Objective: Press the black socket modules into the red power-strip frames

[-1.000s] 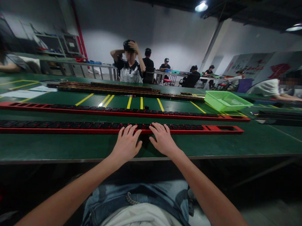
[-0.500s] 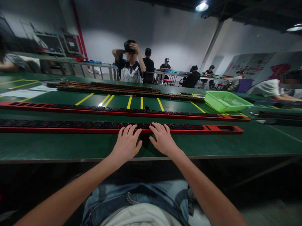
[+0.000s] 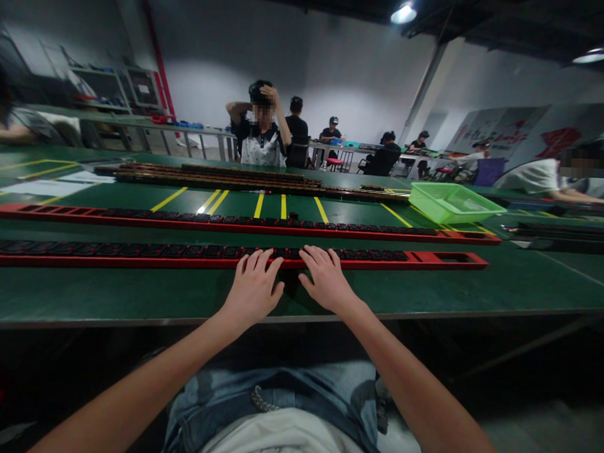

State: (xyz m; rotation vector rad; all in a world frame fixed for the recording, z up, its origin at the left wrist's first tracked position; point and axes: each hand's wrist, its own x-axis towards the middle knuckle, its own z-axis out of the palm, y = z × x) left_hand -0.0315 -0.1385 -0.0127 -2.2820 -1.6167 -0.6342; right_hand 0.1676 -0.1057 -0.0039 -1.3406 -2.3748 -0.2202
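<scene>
A long red rail fitted with a row of black sockets (image 3: 145, 264) lies across the table in front of me. My left hand (image 3: 253, 284) rests its fingertips at the near edge of this rail, fingers spread and the palm down. Just to its right, my right hand (image 3: 326, 277) lies in the same way, with its fingertips over the rail and the thumb pointing inward. Neither hand grips anything. Behind it, a second red rail with black sockets (image 3: 332, 233) runs parallel, apart from my hands.
On the green table (image 3: 404, 288), a light green plastic basket (image 3: 453, 205) stands at the back right. A stack of long dark strips (image 3: 214, 177) lies farther back. White papers (image 3: 53, 185) are at left, dark bars (image 3: 566, 237) at right. A person (image 3: 263, 141) faces me across the table.
</scene>
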